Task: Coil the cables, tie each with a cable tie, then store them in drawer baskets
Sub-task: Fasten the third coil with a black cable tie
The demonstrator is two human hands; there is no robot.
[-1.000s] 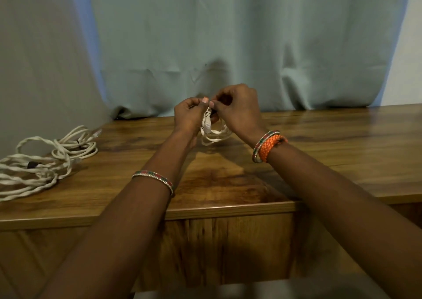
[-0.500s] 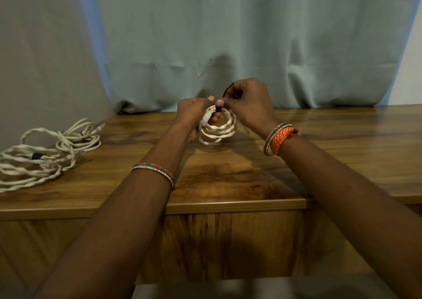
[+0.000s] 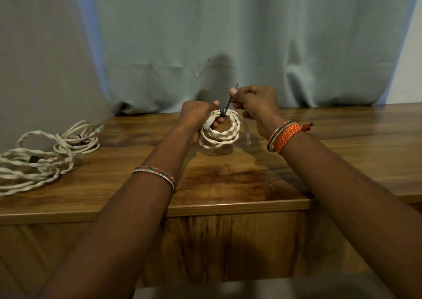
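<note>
A small coil of white twisted cable (image 3: 225, 132) is held upright just above the wooden table (image 3: 251, 180), near its middle. My left hand (image 3: 197, 116) grips the coil's left side, thumb on top. A black cable tie (image 3: 226, 108) wraps the top of the coil, and its tail sticks up and to the right. My right hand (image 3: 254, 103) pinches that tail between thumb and fingers. A clear plug end (image 3: 247, 134) of the cable hangs at the coil's right.
Two more bundles of white cable (image 3: 45, 159) lie on the table's left end, one with a dark tie on it. A pale blue curtain (image 3: 228, 36) hangs behind the table. The wooden front panel (image 3: 228, 248) drops below the near edge.
My right hand has drawn the tie's tail up and to the right, away from the coil. The coil has turned more face-on and the tie now sits snug on its top.
</note>
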